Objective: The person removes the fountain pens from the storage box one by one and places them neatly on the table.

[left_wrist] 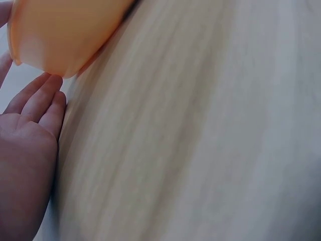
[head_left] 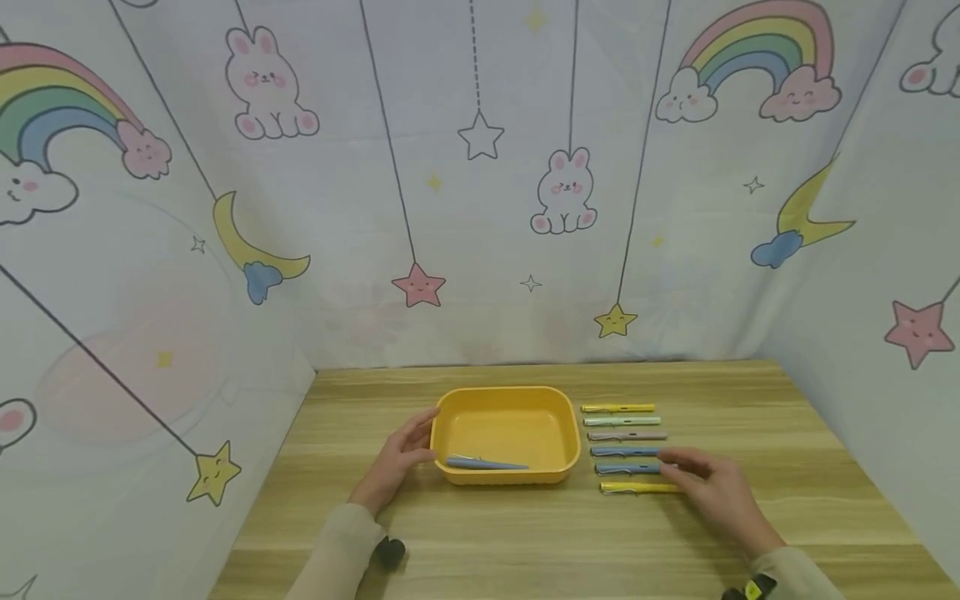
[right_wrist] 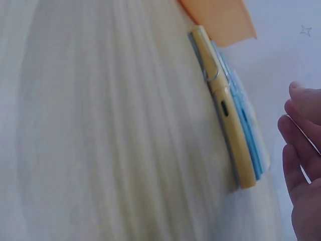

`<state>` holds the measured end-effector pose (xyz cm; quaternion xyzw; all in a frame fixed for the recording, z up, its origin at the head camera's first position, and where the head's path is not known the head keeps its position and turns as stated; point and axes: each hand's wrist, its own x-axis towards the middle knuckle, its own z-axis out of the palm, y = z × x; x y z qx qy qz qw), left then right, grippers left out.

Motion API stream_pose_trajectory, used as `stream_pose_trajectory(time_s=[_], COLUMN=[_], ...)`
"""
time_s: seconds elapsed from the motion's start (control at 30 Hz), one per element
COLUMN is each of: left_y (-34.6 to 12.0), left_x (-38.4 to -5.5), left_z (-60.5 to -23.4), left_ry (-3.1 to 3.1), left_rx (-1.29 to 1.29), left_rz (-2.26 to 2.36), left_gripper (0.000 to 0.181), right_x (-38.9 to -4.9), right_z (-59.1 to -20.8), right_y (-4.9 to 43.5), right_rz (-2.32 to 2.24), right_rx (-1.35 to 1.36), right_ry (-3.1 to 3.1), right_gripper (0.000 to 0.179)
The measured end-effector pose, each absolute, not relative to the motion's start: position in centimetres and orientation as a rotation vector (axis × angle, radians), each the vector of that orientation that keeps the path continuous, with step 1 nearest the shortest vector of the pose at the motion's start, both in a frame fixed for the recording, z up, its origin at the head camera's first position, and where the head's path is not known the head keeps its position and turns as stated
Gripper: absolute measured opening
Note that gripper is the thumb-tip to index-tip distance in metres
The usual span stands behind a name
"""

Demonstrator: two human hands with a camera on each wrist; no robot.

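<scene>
My left hand (head_left: 397, 462) rests its fairly straight fingers against the left side of a yellow plastic tray (head_left: 498, 477). A blue pen (head_left: 487, 463) with a metal clip lies inside, along the near wall. To the right of the tray several capped pens lie in a column, their clips toward it. The nearest is a yellow pen (head_left: 637, 488), with a blue pen (head_left: 622, 469) and another blue pen (head_left: 622, 452) behind it. Over their right ends hovers my right hand (head_left: 716, 492), fingers slightly bent and apart. The right wrist view shows nothing between those fingers (right_wrist: 296, 135).
Farther back in the column are a lilac pen (head_left: 630, 436), a pale green pen (head_left: 622, 422) and a yellow pen (head_left: 618, 408). Everything lies on a wood-grain table (head_left: 525, 542). A cartoon-printed cloth (head_left: 480, 217) hangs behind the table and on both sides.
</scene>
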<state>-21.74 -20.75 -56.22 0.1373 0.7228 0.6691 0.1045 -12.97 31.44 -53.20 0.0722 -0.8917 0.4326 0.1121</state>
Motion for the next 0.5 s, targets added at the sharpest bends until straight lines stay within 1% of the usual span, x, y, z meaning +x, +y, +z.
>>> stream_pose_trajectory(time_s=[0.27, 0.5], left_y=[-20.8, -20.9], left_x=[-21.8, -21.9], left_z=[-56.2, -56.4], left_ry=[2.132, 2.117], left_rx=[0.406, 0.424], left_rz=[1.976, 1.969], left_gripper=[0.070, 0.070], right_x=[-14.1, -15.3], right_z=[-52.0, -51.0], right_y=[29.5, 27.4], right_rz=[1.468, 1.588], right_rx=[0.174, 0.237], right_ry=[-2.589, -2.565], right_gripper=[0.036, 0.038])
